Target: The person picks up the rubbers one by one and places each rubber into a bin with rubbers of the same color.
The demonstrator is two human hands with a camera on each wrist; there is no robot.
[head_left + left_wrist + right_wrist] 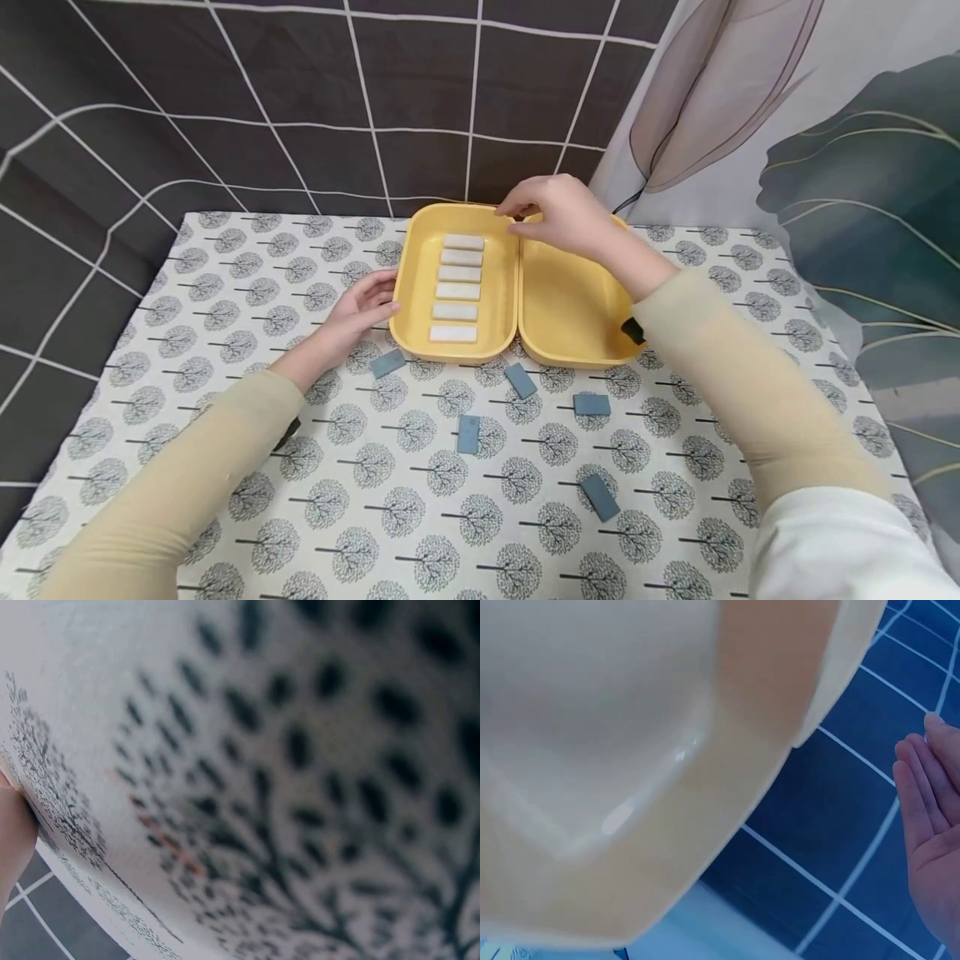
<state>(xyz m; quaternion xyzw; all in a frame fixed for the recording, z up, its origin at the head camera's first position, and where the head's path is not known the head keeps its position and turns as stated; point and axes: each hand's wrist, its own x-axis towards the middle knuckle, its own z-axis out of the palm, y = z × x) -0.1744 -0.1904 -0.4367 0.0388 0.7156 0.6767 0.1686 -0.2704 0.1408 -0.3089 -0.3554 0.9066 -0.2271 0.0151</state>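
Observation:
A yellow two-part box (495, 312) lies spread out near the back of the table, its two shallow halves side by side. Inside the left half, several white rectangular blocks (458, 291) form a column. My left hand (358, 312) rests at that half's outer side, fingers and thumb lightly bent against the wall. Over the back rim, where the halves meet, hovers my right hand (562, 217), its fingers bent downward. The right wrist view shows this hand (937, 825) holding nothing, beside the yellow wall. Bare yellow bottom shows in the right half (570, 292).
Several blue-grey blocks lie scattered in front of the box, among them one (387, 362) near the left hand and one (599, 497) closer to me. A tree-print cloth (337, 500) covers the table. Behind stands a dark gridded backdrop (300, 83), with a leaf-print curtain (862, 208) at right.

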